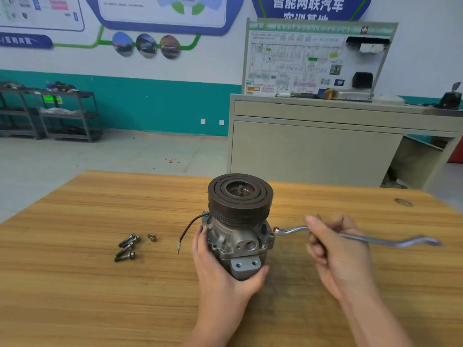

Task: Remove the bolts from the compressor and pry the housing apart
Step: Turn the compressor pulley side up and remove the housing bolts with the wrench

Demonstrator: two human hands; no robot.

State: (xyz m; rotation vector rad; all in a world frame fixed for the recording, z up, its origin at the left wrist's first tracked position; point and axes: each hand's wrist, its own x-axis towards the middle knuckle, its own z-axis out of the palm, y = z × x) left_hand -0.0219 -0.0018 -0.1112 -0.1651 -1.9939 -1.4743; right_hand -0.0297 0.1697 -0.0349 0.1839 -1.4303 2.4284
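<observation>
The compressor [238, 229] stands upright on the wooden table [87, 284], its dark grooved pulley on top and its grey aluminium housing below. A black wire with a metal tip hangs off its left side. My left hand [220, 269] wraps round the lower housing from the front left. My right hand [335, 251] grips a bent silver ring wrench [290, 231]; the wrench's ring end sits at the housing's right edge. Several removed long bolts [127, 246] lie in a loose pile to the left, and one short bolt [152, 237] lies apart beside them.
A beige workbench [325, 146] with an upright wiring-diagram board stands beyond the table's far right edge. Dark metal shelving racks [50, 113] line the teal wall at the far left. A grey floor lies between them and the table.
</observation>
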